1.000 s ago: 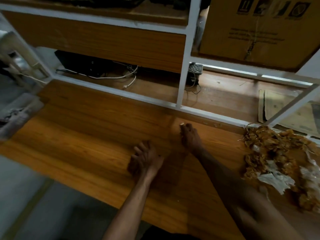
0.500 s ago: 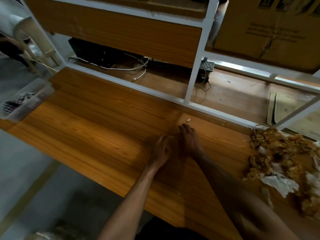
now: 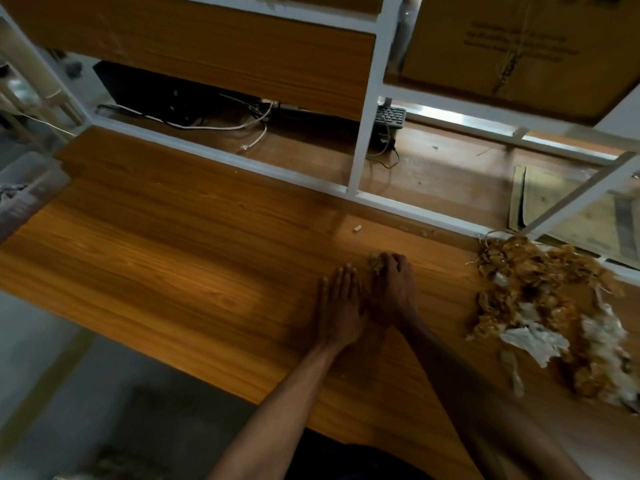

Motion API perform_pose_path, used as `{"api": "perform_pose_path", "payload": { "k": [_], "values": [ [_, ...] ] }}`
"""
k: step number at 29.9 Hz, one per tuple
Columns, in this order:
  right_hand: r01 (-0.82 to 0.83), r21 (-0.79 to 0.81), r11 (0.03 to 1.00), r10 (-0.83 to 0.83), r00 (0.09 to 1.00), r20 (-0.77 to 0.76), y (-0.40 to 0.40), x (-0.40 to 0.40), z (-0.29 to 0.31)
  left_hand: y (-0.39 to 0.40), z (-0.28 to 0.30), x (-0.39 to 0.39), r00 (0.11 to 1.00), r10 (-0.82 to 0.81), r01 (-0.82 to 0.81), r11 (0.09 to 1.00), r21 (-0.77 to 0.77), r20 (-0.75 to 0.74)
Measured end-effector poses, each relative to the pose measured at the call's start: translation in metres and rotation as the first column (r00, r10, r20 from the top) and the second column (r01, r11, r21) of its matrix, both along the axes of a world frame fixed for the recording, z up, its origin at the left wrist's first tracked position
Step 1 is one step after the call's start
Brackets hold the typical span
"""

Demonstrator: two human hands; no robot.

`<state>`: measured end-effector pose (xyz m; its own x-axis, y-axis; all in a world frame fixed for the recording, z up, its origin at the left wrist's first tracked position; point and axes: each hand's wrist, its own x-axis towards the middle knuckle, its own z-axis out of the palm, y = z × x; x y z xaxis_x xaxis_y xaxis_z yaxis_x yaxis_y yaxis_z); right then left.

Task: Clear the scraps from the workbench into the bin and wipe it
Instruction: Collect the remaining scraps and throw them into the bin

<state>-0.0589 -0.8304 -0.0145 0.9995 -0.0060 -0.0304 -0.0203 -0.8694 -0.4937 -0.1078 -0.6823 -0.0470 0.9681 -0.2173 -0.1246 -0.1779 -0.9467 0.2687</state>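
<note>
Wood-grain laminate covered the long orange-brown bench (image 3: 180, 258), with a white metal shelf frame (image 3: 367, 109) rising along its far edge. Near the centre, the left hand (image 3: 337, 306) lay flat, fingers straight and together, palm on the surface. Touching it at 3 o'clock, the right hand (image 3: 393, 289) curled over a small clump of brown crumpled scraps (image 3: 375, 262) that showed at its fingertips. A large heap of brown and white torn scraps (image 3: 540, 306) sat well apart at 3 o'clock, and one pale chip (image 3: 357, 229) lay loose at 12 o'clock. No bin was clearly visible. Gathering well would probably mean keeping the flat palm low as a scraper, sweeping stray bits toward the heap.
</note>
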Motion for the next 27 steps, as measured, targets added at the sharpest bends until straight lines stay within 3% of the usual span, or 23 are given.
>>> {"api": "perform_pose_path", "payload": {
  "k": [2,4,7,13,19,25,27],
  "values": [
    [0.058,0.003,0.998,-0.058,0.998,0.009,-0.009,-0.002,0.002,-0.019,0.001,-0.001,0.992,-0.128,0.128,0.992,0.020,-0.014],
    [0.126,-0.003,0.992,-0.126,0.992,0.032,-0.024,-0.003,0.004,-0.025,0.002,0.004,0.988,-0.152,0.153,0.986,-0.066,0.027],
    [0.193,0.002,0.981,-0.192,0.979,0.074,-0.046,-0.007,0.010,-0.006,0.008,0.024,0.998,0.012,0.001,0.979,-0.206,0.064],
    [0.229,-0.005,0.974,-0.228,0.972,0.057,-0.062,-0.012,0.018,0.015,0.009,0.102,0.981,0.188,-0.192,0.976,-0.105,-0.045],
    [0.202,-0.037,0.979,-0.200,0.979,0.051,-0.071,-0.007,0.014,-0.036,0.011,0.121,0.999,-0.038,0.038,0.999,-0.005,-0.034],
    [0.187,-0.031,0.982,-0.185,0.981,0.067,-0.094,-0.007,0.013,-0.055,0.023,0.082,0.985,-0.160,0.137,0.952,-0.272,-0.062],
    [0.204,-0.036,0.978,-0.202,0.978,0.055,-0.101,-0.006,0.011,-0.050,0.018,0.070,0.960,-0.279,0.274,0.940,-0.205,0.002]
  ]
}}
